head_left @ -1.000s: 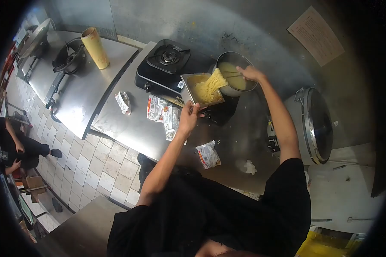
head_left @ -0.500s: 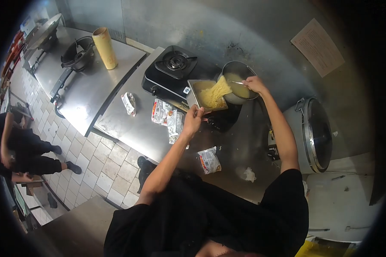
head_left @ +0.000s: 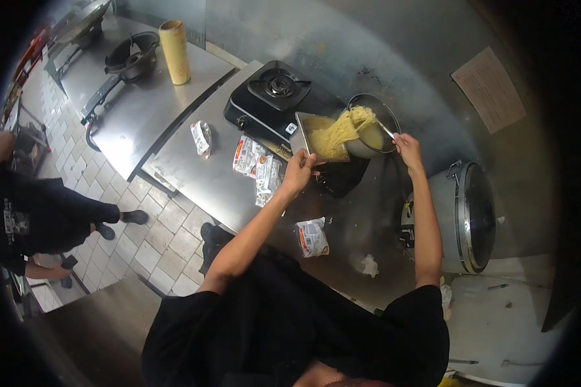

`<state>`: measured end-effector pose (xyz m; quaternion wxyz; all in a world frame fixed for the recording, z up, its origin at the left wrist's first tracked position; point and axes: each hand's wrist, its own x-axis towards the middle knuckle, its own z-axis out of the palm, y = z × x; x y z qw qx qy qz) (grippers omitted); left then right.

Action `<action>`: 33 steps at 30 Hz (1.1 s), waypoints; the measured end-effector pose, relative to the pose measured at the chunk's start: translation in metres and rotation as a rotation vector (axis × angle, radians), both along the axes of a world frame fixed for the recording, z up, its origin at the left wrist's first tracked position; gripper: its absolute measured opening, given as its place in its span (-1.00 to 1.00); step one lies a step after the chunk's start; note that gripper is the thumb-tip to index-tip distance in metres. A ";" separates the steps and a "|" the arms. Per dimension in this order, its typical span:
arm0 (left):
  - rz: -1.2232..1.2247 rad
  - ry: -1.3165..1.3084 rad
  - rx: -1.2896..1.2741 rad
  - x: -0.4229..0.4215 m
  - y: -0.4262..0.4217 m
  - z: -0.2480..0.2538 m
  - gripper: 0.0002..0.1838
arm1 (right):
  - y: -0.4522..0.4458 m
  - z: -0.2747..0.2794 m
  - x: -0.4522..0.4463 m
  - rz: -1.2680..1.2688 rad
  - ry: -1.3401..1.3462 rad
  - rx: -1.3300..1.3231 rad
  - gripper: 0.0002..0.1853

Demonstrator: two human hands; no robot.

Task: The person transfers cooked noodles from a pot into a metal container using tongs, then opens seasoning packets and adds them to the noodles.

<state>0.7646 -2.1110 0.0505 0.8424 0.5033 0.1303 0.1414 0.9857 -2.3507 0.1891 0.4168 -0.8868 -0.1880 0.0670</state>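
Note:
My left hand grips the near corner of a square metal tray, which is tilted beside the pot. Yellow noodles lie in the tray and stretch over its edge to the pot. My right hand holds a metal utensil whose far end is among the noodles above the pot. The round pot holds cloudy yellowish liquid. Printed packets lie on the counter left of my left hand, and another packet lies nearer to me.
A black gas stove stands behind the tray. A yellow cylinder and a black burner are on the left table. At right is a large lidded container. A co-worker stands at far left, holding a dark object.
My right hand has moved slightly right and down, and the noodles are lifted and drawn farther over the pot. The co-worker at left has come closer. The camera view has shifted.

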 end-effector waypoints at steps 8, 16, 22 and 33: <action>0.001 -0.023 0.015 -0.004 -0.003 0.003 -0.78 | -0.014 0.000 -0.026 -0.043 -0.136 0.068 -0.68; 0.000 -0.011 0.035 -0.004 -0.003 -0.001 -0.81 | -0.009 0.015 -0.043 -0.032 -0.305 0.038 -0.68; -0.011 0.002 0.025 -0.002 -0.002 0.000 -0.83 | 0.002 0.034 -0.055 -0.018 -0.303 0.111 -0.68; 0.006 -0.033 -0.001 -0.005 -0.002 0.006 -0.85 | 0.091 0.009 -0.129 0.323 -0.810 -0.625 -0.72</action>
